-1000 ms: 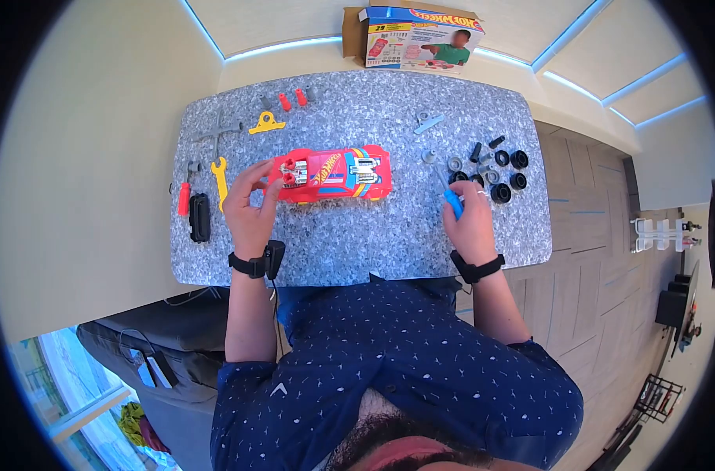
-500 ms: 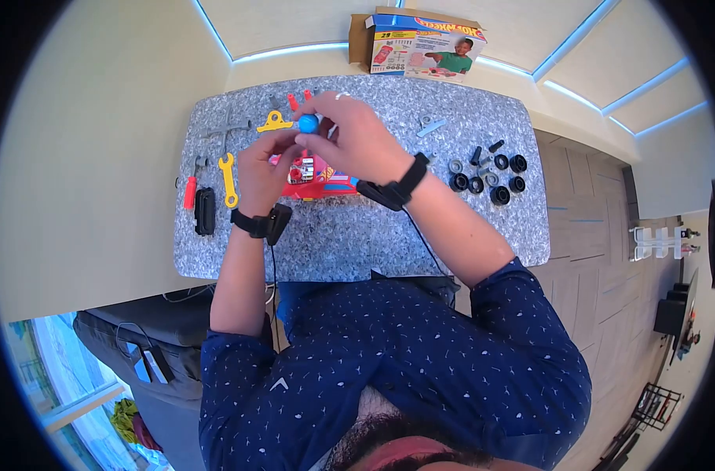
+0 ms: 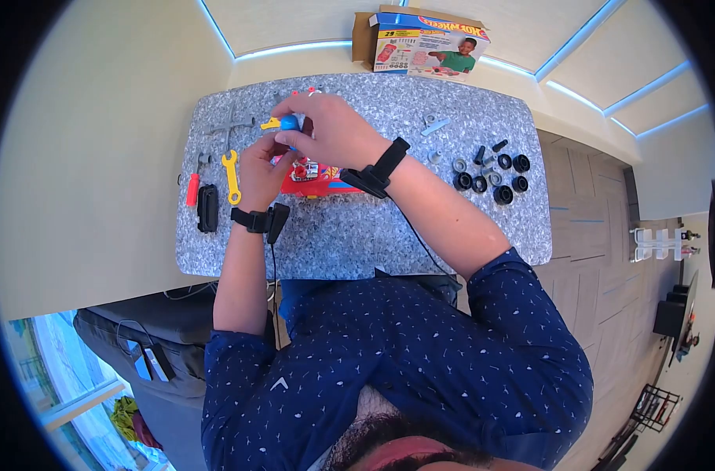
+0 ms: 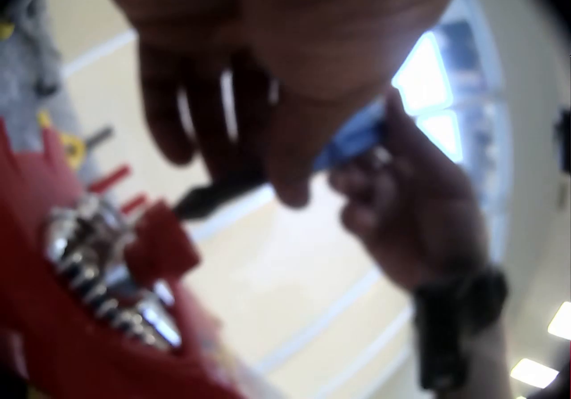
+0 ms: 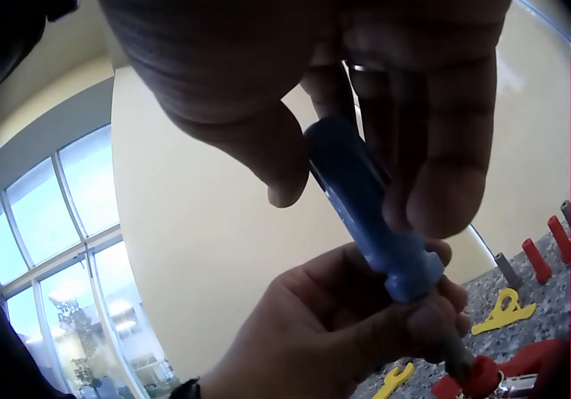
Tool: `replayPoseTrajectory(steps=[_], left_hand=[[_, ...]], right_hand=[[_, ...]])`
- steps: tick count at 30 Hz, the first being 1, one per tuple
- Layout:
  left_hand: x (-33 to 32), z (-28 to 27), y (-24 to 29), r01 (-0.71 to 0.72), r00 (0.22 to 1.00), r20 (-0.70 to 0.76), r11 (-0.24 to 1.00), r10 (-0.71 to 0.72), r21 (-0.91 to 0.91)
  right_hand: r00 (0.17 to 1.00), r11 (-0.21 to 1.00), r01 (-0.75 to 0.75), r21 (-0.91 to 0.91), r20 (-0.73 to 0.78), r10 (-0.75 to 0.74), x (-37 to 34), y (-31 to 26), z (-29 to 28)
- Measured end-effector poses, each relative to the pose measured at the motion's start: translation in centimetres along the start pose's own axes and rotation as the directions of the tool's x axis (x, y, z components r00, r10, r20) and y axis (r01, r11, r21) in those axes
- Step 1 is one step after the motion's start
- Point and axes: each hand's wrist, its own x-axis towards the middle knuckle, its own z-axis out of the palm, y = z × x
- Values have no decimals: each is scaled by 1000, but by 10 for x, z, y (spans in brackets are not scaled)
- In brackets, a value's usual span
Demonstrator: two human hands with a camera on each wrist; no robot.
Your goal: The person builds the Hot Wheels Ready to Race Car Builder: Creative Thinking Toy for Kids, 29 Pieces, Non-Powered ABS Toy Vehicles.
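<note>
My right hand [image 3: 338, 135] holds a screwdriver by its blue handle [image 5: 361, 203], thumb on one side and fingers on the other. Lower down, my left hand [image 3: 260, 174] pinches the screwdriver's shaft [image 5: 458, 356] just below the handle. The shaft slants down to a red plug-like piece [image 4: 162, 249], its tip right at that piece in the left wrist view. This piece stands by the chrome engine part [image 4: 107, 283] of a red toy car [image 3: 318, 188] on the table. Both hands partly cover the car in the head view.
On the left lie a yellow wrench [image 3: 231, 177], a red-handled tool [image 3: 193, 190], a black part [image 3: 207, 208] and a grey cross-shaped tool [image 3: 230, 123]. Several black wheels [image 3: 503, 195] lie at right. A toy box [image 3: 428, 49] stands beyond the speckled table [image 3: 420, 228].
My right hand has brought the blue screwdriver from the wheels at right across to the car's left end. My left hand has gone from the car to the screwdriver's shaft.
</note>
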Motion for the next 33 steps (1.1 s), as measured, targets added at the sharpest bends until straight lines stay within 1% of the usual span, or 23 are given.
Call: replayPoseTrajectory(steps=[2, 3, 5, 6, 8, 9, 11, 12, 14, 15, 17, 18, 20, 21, 23, 24, 26, 27, 29, 30, 32, 33], left_hand=[[1, 0, -2, 14, 1000, 9, 999, -14, -29], [2, -1, -2, 3, 999, 41, 999, -2, -47], [2, -2, 0, -14, 994, 105, 996, 23, -86], [2, 0, -2, 4, 997, 83, 993, 5, -117], [3, 6, -3, 39, 999, 36, 983, -33, -178], [2, 5, -3, 65, 997, 45, 983, -58, -174], [3, 2, 5, 117, 992, 64, 979, -107, -165], [3, 1, 2, 115, 991, 88, 973, -99, -202], [2, -2, 1, 118, 987, 136, 955, -83, -273], [1, 0, 0, 104, 990, 121, 961, -75, -255], [-1, 5, 14, 77, 994, 93, 973, -58, -218], [0, 3, 14, 104, 992, 87, 988, -94, -115], [2, -4, 12, 157, 985, 64, 983, -163, 95], [1, -5, 6, 153, 985, 82, 988, -149, -34], [-1, -3, -2, 147, 986, 114, 945, -118, -291], [-4, -1, -5, 116, 991, 106, 940, -86, -322], [-6, 7, 10, 53, 996, 90, 923, -20, -382], [-6, 5, 6, 65, 995, 88, 946, -39, -316], [-3, 0, -6, 85, 994, 77, 980, -73, -181], [-2, -2, -12, 98, 993, 92, 973, -80, -209], [-3, -2, -15, 128, 988, 121, 956, -99, -265], [-4, -2, -16, 117, 990, 114, 951, -87, -287]], right_hand=[[996, 999, 4, 54, 84, -9, 1, 4, -2], [992, 997, 7, 80, 126, -17, 2, 5, -2], [984, 994, -101, 39, 152, 94, 4, 0, -6], [975, 988, -155, 18, 165, 150, 5, -2, -7], [1000, 995, -8, -96, -7, 7, 5, 6, 3], [994, 985, 59, -162, -87, -74, 6, 10, 8], [990, 991, 116, -64, -73, -121, 7, 15, 11], [987, 990, 143, -15, -67, -143, 7, 16, 11], [992, 988, 125, -95, 17, -124, 9, 14, 5], [992, 984, 119, -135, 57, -112, 10, 12, 3], [997, 979, 69, -191, -9, -72, 9, 10, 9], [998, 975, 44, -217, -42, -55, 8, 8, 12], [977, 977, 141, -161, -134, -163, 5, 9, 16], [960, 972, 191, -137, -181, -214, 5, 10, 17], [992, 992, 125, -36, 37, -123, 8, 14, 9], [986, 997, 81, 8, 148, -82, 9, 14, 5], [996, 990, 64, -124, 68, -56, 9, 8, 7], [998, 980, 52, -190, 26, -48, 8, 5, 9], [987, 977, 114, -180, -87, -132, 4, 6, 14], [975, 973, 147, -177, -142, -173, 3, 7, 16], [988, 984, 152, -90, -18, -154, 5, 14, 14], [988, 988, 148, -46, 43, -146, 5, 16, 13]])
